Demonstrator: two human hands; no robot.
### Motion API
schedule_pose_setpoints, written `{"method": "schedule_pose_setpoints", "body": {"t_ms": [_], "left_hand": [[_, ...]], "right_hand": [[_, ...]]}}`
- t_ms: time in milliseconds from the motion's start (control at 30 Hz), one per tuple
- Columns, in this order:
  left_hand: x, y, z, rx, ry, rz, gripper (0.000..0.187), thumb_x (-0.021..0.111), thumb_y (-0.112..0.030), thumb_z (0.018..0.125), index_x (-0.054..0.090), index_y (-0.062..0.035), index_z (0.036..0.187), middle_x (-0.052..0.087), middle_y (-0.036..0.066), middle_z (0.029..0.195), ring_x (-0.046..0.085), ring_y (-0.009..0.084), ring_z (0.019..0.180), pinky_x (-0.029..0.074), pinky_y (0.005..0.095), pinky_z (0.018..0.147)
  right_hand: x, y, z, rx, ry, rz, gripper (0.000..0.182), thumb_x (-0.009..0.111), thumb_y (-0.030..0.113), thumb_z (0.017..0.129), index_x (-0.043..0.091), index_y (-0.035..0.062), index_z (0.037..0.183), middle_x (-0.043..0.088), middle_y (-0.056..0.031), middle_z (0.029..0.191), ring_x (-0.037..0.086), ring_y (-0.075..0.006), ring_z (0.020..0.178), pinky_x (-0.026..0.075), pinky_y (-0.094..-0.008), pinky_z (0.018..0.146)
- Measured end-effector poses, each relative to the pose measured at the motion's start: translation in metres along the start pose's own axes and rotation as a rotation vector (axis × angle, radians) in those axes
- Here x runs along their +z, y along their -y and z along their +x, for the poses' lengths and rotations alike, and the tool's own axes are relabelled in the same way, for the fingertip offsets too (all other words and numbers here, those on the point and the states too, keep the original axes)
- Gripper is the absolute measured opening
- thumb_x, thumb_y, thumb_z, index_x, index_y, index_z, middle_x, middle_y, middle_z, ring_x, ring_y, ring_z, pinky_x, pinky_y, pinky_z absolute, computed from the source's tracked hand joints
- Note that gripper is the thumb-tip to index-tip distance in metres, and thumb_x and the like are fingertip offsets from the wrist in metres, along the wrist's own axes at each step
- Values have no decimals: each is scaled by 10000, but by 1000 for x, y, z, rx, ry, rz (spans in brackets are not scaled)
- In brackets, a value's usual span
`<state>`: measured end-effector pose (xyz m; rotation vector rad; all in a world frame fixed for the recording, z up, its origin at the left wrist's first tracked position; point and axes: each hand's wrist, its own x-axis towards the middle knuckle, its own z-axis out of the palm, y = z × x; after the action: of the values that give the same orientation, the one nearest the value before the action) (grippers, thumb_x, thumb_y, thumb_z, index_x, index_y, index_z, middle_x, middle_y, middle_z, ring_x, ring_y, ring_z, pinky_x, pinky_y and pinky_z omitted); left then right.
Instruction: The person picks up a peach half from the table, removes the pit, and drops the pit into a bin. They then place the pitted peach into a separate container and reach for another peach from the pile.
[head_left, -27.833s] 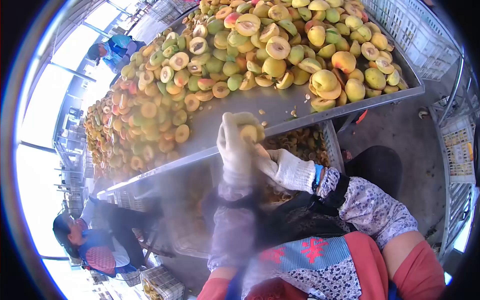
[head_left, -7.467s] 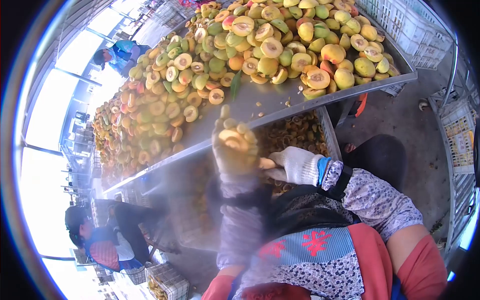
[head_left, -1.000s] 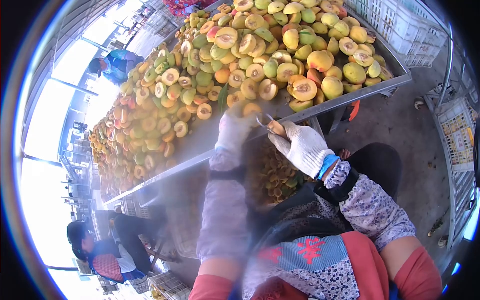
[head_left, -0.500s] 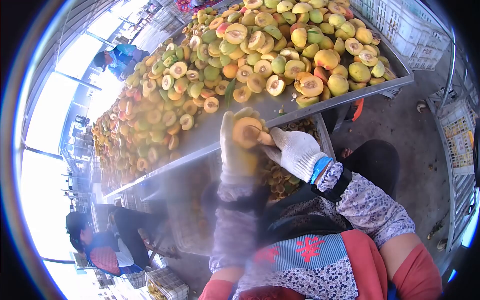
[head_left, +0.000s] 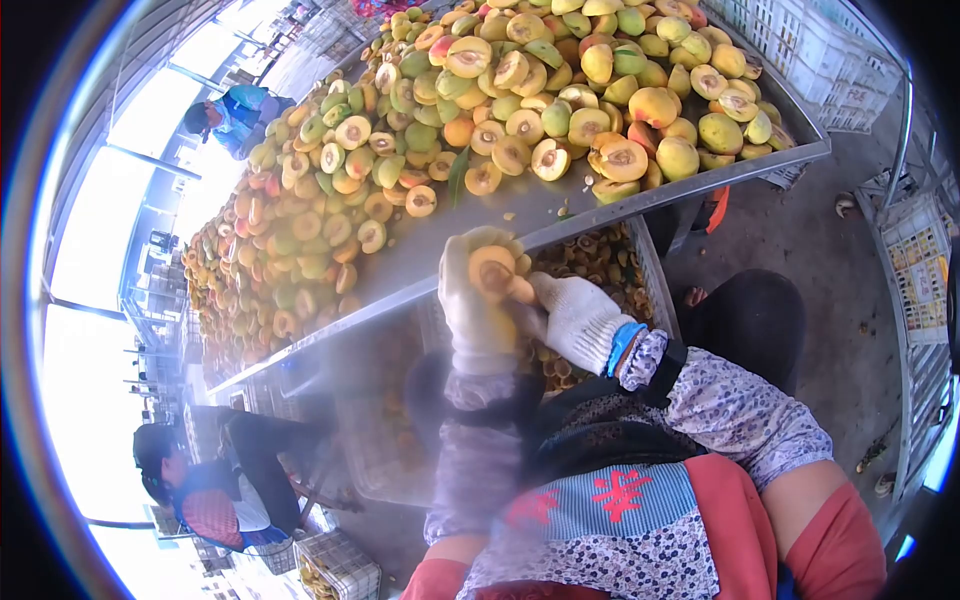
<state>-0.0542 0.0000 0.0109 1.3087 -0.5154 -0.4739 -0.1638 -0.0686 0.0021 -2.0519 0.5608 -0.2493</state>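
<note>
My left hand (head_left: 474, 300), in a pale glove, is wrapped round a halved peach (head_left: 492, 272) with its cut face up. My right hand (head_left: 580, 322), in a white knitted glove, is closed at the right edge of that half, with a small brownish piece or tool tip at the fruit; it is too small to tell which. Both hands are just below the rim of a metal table (head_left: 640, 205) heaped with halved peaches (head_left: 617, 160). Beneath the hands, a crate (head_left: 655, 280) holds many small brown and yellowish pieces.
A person in blue (head_left: 240, 115) is beyond the table at upper left. Another person (head_left: 215, 495) sits at lower left near a white crate (head_left: 340, 562). White crates (head_left: 810, 60) are stacked at upper right. A metal rack with a yellowish-filled crate (head_left: 915, 265) stands at right.
My right hand has moved slightly left and down, and the peach half is tilted a little differently in my left hand. The view has shifted slightly.
</note>
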Motion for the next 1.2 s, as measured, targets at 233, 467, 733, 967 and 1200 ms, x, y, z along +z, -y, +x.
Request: {"method": "schedule_pose_setpoints", "body": {"t_ms": [233, 467, 733, 967, 1200], "left_hand": [[-16, -3, 5, 231, 196, 505, 383, 515, -336, 989, 622, 27, 933, 630, 141, 809, 620, 227, 662, 522, 308, 556], [-16, -10, 5, -133, 120, 136, 475, 499, -385, 1007, 633, 38, 837, 629, 147, 743, 635, 219, 634, 541, 292, 547], [-22, 5, 9, 44, 148, 96, 502, 476, -419, 1017, 620, 33, 852, 638, 157, 771, 645, 235, 644, 557, 305, 554], [-22, -7, 2, -37, 325, 323, 454, 523, -405, 989, 622, 16, 849, 628, 140, 789, 631, 220, 634, 534, 295, 511], [-4, -12, -11, -384, 50, -375, 367, 501, -423, 988, 535, -82, 857, 597, 98, 775, 599, 242, 616, 486, 332, 551]], "right_hand": [[2, -10, -3, -29, 100, -49, 354, 529, 362, 986, 645, 35, 1059, 673, -251, 954, 618, -455, 940, 502, -496, 793], [46, -31, -5, -69, 121, 556, 414, 528, 377, 1002, 631, -5, 1126, 693, -195, 910, 677, -370, 876, 524, -433, 787], [15, 2, -16, 416, 551, 872, 532, 454, 521, 1014, 645, 26, 1045, 646, -90, 759, 619, -202, 662, 506, -346, 633], [21, -19, -2, -174, 157, 415, 569, 532, 642, 939, 626, 90, 837, 497, 26, 583, 484, -84, 466, 377, -247, 411], [7, -5, -27, 460, 617, 1012, 597, 467, 607, 974, 599, 37, 851, 573, -53, 628, 507, -143, 453, 383, -295, 394]]}}
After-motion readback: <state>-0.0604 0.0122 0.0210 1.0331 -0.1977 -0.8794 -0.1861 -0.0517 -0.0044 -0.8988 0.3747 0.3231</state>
